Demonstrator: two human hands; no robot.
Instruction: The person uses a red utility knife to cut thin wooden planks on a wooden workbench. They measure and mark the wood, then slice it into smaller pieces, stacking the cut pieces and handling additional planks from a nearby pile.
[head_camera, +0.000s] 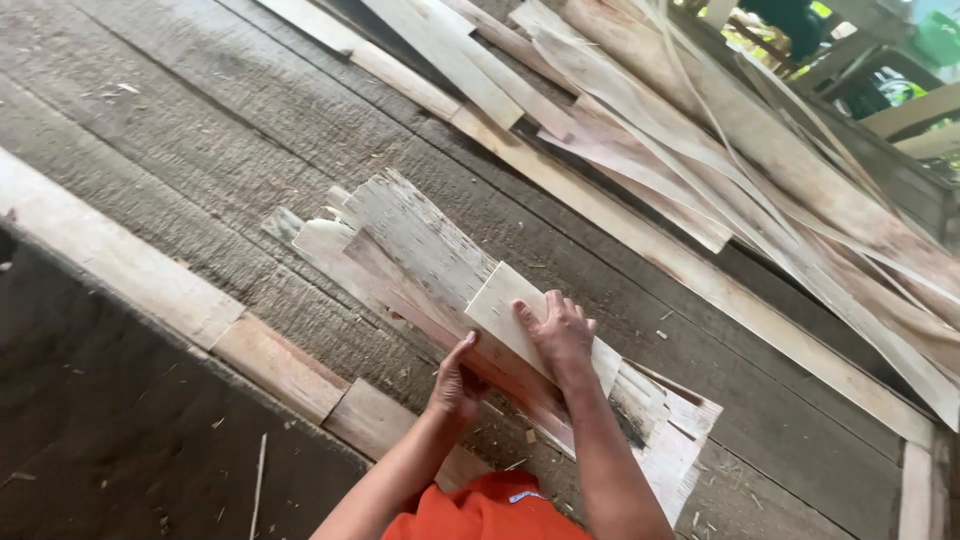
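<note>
You work in soft, dim daylight — it enters from the open upper right corner, where the green background blows out slightly. Shadows stay faint. The lower left falls dark, and motion blur smears the whole frame — worst toward the edges.

Ragged stack of thin pale veneer sheets (420, 250), flat on the grey board floor, top piece (520, 315) small, rectangular.

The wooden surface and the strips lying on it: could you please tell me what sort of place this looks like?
Probably a wood veneer workshop, partly open-air. Both hands, left hand and right hand, press on a stack of thin veneer sheets; long loose strips lie piled on the rough plank bench.
</note>
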